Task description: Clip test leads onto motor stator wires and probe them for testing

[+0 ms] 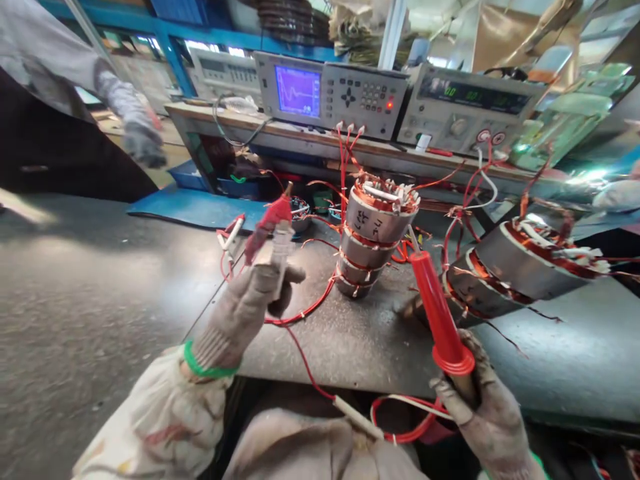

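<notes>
Now the left hand (247, 303) clamps one red clip (267, 223), the right hand (487, 407) one red probe (437, 310).

Dark workbench (345, 347) with stacked stators (373, 230), a tilted stator (515, 267), red leads (311, 308)

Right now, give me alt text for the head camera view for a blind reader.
A gloved left hand pinches a red clip lead and the gloved right hand grips a red test probe near stacked motor stators on a dark workbench.
</notes>
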The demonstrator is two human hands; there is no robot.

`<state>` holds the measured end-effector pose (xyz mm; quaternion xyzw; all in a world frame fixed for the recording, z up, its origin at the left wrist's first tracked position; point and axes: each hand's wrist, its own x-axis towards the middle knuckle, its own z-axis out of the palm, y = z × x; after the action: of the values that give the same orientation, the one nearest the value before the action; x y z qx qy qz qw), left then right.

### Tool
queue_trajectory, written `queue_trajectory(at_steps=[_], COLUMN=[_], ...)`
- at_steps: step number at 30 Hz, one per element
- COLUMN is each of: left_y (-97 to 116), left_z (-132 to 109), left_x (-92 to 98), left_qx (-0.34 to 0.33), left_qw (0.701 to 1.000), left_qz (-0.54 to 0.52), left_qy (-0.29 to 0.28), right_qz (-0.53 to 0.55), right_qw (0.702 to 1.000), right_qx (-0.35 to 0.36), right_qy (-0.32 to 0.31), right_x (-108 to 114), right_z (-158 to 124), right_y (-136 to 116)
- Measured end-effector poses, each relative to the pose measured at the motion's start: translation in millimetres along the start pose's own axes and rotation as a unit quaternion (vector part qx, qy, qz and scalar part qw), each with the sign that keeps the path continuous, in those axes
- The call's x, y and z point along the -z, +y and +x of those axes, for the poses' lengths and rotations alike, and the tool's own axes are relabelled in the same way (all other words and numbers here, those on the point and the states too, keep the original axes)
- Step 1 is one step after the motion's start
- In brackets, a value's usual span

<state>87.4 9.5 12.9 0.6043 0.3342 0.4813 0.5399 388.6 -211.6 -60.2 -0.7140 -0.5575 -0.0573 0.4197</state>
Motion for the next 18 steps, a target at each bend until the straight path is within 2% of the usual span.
queue_trajectory(at_steps=[5, 9, 12, 15, 18], left_y=[-1, 1, 4, 5, 1], left_z=[5, 2, -1, 7, 28], left_x=[-23.9, -27.5, -26.1, -24.2, -20.8], left_qx=[-0.026, -0.144, -0.191, -0.173, -0.183], left_qw=[0.996, 0.958, 0.942, 0.948, 0.929], left_qz=[0.089, 0.242, 0.269, 0.266, 0.306], left_qy=[-0.017, -0.052, -0.067, -0.003, 0.096], right_qz=[-0.019, 0.004, -0.004, -0.025, -0.028], right_qw=[0.995, 0.99, 0.99, 0.993, 0.995], right_qx=[0.099, 0.143, 0.135, 0.115, 0.097], right_qy=[-0.002, -0.022, -0.038, -0.021, 0.009], right_x=[1, 7, 10, 8, 5], right_z=[0, 3, 4, 8, 20], right_y=[0, -1, 1, 4, 6])
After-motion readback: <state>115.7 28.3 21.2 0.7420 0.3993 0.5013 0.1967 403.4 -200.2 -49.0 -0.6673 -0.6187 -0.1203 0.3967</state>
